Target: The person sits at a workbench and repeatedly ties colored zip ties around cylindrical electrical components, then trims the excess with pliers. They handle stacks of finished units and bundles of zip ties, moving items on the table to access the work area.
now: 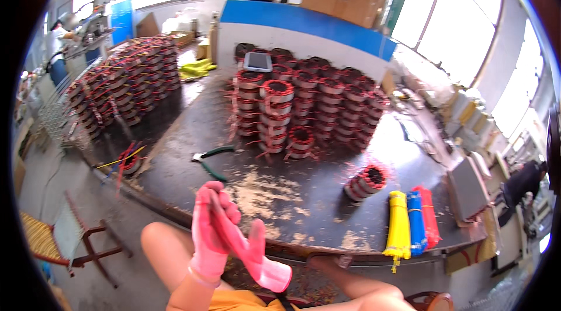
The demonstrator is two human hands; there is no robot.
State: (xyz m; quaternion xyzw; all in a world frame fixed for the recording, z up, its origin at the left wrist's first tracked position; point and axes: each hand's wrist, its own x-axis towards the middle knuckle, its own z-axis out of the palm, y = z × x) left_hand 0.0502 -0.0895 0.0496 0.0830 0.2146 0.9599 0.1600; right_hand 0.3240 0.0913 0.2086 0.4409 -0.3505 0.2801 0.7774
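Observation:
My left hand [209,247], in a pink glove with a thin band at its wrist, is raised at the table's front edge. Its fingers are closed against a second pink glove [252,251], which lies along its palm with the dark-tipped thumb pointing up. No forearm shows behind that glove's cuff, so I cannot tell whether my right hand is inside. Beyond them, green-handled pliers [211,162] lie spread on the dark table. A short stack of ring-shaped coils [366,182] with red windings stands to the right.
Many stacked coils [276,112] fill the table's back, with a grey-screened device [258,61] on top. More coil stacks [123,80] stand left. Yellow [398,226], blue [416,223] and red [430,217] bundles lie at right. Pale debris [263,194] covers the middle. A chair [70,235] stands left.

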